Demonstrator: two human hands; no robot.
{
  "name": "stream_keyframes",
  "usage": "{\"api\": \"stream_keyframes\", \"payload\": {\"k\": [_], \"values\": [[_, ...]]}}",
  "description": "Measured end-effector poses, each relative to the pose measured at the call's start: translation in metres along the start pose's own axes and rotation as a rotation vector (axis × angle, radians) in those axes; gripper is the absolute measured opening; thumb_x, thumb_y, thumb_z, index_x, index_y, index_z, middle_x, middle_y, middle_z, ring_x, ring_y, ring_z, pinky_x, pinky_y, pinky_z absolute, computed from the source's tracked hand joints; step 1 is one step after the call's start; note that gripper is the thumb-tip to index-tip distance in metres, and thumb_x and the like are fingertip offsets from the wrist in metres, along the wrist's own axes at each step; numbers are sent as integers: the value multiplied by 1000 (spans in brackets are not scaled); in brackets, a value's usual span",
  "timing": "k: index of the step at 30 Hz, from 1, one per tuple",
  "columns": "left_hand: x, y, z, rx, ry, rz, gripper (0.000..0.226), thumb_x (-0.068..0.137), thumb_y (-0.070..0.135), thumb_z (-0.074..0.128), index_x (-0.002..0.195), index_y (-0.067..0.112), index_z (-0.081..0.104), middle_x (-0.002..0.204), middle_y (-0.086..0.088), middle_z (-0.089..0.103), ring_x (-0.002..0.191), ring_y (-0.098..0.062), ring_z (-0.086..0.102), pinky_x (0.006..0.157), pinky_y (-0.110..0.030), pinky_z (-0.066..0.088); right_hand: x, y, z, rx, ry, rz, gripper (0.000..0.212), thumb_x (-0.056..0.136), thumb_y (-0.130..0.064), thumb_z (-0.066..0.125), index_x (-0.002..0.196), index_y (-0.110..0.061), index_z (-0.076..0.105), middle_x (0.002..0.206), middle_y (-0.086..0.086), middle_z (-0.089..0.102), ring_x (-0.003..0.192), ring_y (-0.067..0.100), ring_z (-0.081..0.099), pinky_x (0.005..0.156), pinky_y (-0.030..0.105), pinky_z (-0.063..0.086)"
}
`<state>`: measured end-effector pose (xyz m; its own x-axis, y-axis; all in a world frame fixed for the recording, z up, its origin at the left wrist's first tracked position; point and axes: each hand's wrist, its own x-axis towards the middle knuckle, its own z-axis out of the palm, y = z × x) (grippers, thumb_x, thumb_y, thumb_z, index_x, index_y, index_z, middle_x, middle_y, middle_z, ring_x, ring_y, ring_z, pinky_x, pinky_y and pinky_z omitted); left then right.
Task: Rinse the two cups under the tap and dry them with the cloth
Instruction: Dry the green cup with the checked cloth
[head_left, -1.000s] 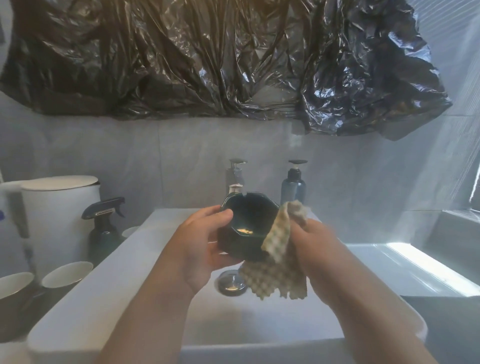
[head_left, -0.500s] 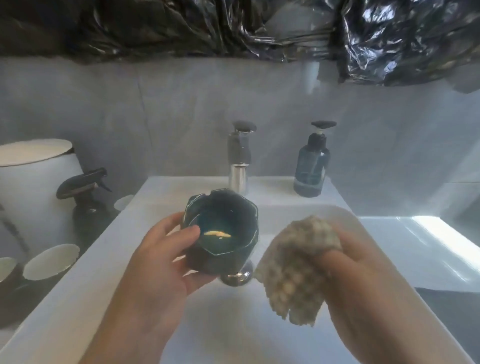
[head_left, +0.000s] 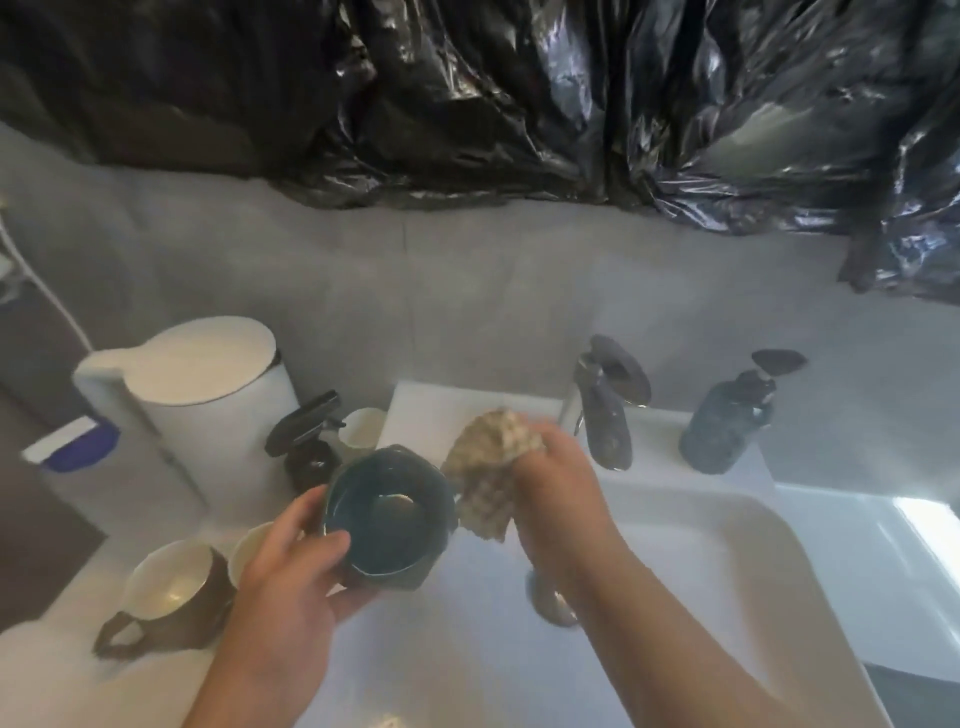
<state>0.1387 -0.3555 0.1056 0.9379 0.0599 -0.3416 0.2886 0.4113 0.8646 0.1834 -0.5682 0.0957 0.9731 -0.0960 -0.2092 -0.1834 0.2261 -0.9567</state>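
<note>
- Above the left edge of the white sink (head_left: 727, 545), our left hand (head_left: 291, 566) grips a dark teal cup (head_left: 387, 512), fingers and thumb curled round its wall, mouth tilted up toward us.
- Our right hand (head_left: 558, 488) clutches a bunched checked cloth (head_left: 485, 467) just beside the cup's right rim; we cannot tell whether they touch.
- The tap (head_left: 608, 415) and a blue soap bottle (head_left: 724, 431) stand on the sink's back ledge.
- On the tabletop at left, a brown mug (head_left: 176, 587) stands upright near a black spray bottle (head_left: 309, 441) and a white lidded bin (head_left: 197, 395).
</note>
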Motion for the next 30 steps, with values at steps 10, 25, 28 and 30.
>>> {"api": "stream_keyframes", "payload": {"k": [10, 25, 28, 30], "values": [[31, 17, -16, -42, 16, -16, 38, 92, -7, 46, 110, 21, 65, 84, -2, 78, 87, -33, 70, 72, -50, 61, 123, 4, 41, -254, 281, 60, 26, 96, -10, 59, 121, -14, 62, 114, 9, 67, 112, 33, 65, 87, 38, 56], [-13, 20, -13, 167, -119, -173, 36, 94, -2, 53, 111, 26, 68, 99, -7, 77, 97, -33, 72, 79, -55, 60, -97, -13, 47, -275, 11, 249, 44, 86, -44, 50, 101, -8, 70, 91, 13, 72, 76, 25, 69, 70, 32, 60], [-34, 2, 1, 214, -187, -237, 36, 94, 0, 56, 118, 25, 67, 105, -10, 76, 101, -38, 71, 85, -60, 58, -136, -23, 25, -303, 89, 214, 34, 83, -39, 54, 86, -10, 70, 72, 7, 67, 65, 20, 66, 67, 32, 60], [-49, -12, 15, 267, -255, -262, 35, 94, 5, 59, 120, 26, 67, 104, -8, 76, 101, -37, 71, 83, -58, 59, -161, -29, 4, -321, 161, 212, 26, 86, -34, 56, 76, -13, 68, 62, 3, 65, 58, 19, 64, 62, 29, 57]]}}
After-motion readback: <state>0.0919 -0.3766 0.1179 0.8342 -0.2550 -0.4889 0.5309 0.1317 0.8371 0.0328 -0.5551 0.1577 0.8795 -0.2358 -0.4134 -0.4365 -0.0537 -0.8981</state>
